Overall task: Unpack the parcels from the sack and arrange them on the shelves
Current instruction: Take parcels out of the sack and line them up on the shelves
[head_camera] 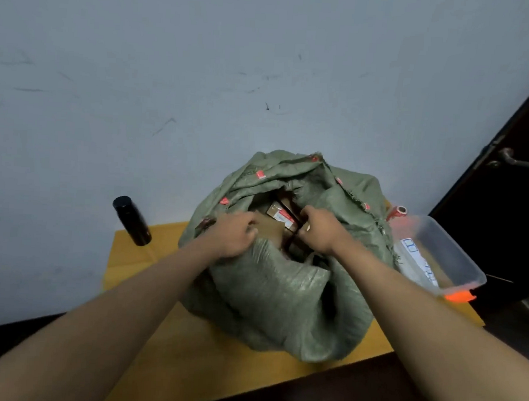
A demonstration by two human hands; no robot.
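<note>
— Sack [280, 293] first: where does it sit?

— On the yellow tabletop [187, 358], filling most of the middle and bulging toward the near edge, its back against the pale wall [202, 74]. It is green woven stuff, and its mouth gapes upward.

— Any room round it?

— A bare strip on the left and along the near edge. At the far left corner a black bottle [132, 221] stands by the wall, well apart from the sack. The right side is tight: a clear plastic box [444, 258] with an orange clip lies just beside the sack, reaching to the right edge, and a dark door [501, 212] stands beyond it.

— And the parcels?

— Brown parcels [279, 215] show inside the mouth, one with a red and white label (too blurred to read).

— The hands?

— Both forearms stretch out over the near edge and meet at the opening. The left hand [235, 234] has its fingers curled over the left lip of the sack, gripping the cloth, knuckles up. The right hand [320, 231] is curled at the right side of the mouth, its fingers down among the parcels. It seems to clutch a dark strap or fold there, though I cannot tell exactly what.
</note>
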